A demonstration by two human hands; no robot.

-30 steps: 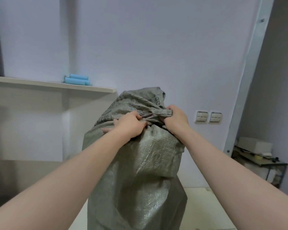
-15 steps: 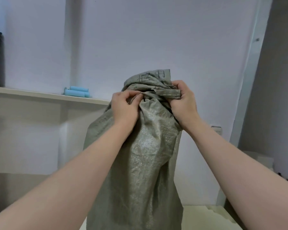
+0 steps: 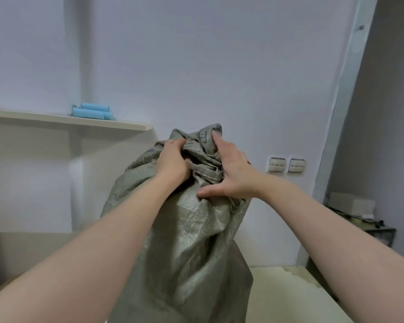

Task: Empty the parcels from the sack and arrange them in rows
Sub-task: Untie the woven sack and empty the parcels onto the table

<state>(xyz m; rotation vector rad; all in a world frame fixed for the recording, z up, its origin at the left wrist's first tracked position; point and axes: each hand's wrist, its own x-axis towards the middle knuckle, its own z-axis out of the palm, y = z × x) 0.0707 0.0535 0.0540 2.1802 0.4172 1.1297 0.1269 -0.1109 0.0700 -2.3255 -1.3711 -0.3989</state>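
Observation:
A tall grey-green woven sack (image 3: 187,241) stands upright in front of me, full and bunched at its top, with dark printed lettering on the gathered neck. My left hand (image 3: 173,162) is clenched on the bunched fabric at the left of the neck. My right hand (image 3: 231,176) rests on the right side of the neck with its fingers spread, the index finger pointing up along the fabric and the thumb pressed on the sack's front. No parcels are visible; the sack hides its contents.
A pale shelf (image 3: 65,121) on the left wall carries light blue rolls (image 3: 91,111). Two wall switches (image 3: 286,165) sit right of the sack. A low stand with a box (image 3: 352,203) is at the far right. A cream surface (image 3: 278,297) lies under the sack.
The sack's top has come lower in view after being lifted. My right hand has let go of its clenched hold and spread its fingers over the neck. My left hand still grips.

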